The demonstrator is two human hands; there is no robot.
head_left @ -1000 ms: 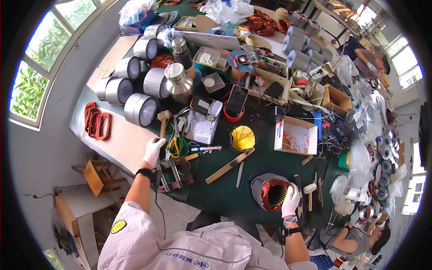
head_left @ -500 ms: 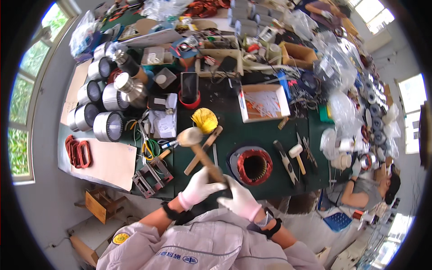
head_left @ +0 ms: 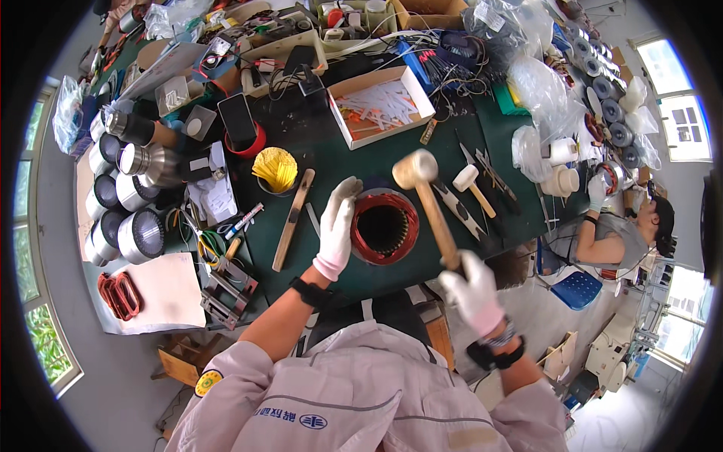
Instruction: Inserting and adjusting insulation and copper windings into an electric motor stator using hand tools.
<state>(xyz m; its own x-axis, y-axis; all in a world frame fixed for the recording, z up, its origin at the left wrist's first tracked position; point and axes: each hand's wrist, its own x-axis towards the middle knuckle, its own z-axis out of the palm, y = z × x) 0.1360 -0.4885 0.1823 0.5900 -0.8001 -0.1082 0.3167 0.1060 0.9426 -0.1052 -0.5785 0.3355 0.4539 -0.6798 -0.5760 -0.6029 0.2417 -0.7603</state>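
My right hand (head_left: 473, 292), in a white glove, grips the lower handle of a wooden mallet (head_left: 437, 215). The mallet is raised, its pale head just beyond and right of a motor stator (head_left: 407, 242) with red-brown copper windings. The stator stands upright on the green table, its round bore facing up. Against the stator's left side lies my gloved left hand (head_left: 337, 230), fingers stretched out and pointing away from me. Right of the stator are a pair of shears (head_left: 461, 211), partly behind the mallet, and a smaller white-headed mallet (head_left: 477, 190).
A wooden stick (head_left: 294, 220) and a cup of yellow strips (head_left: 276, 169) are left of the stator. Beyond it sits a white box of paper strips (head_left: 382, 108). Metal cylinders (head_left: 141, 235) crowd the left. At right, a co-worker (head_left: 602, 239) handles a wound ring.
Both hands held the mallet left of the stator; now only my right hand holds it, swung to the right. My left hand has let go and moved to the stator's side. The view has shifted.
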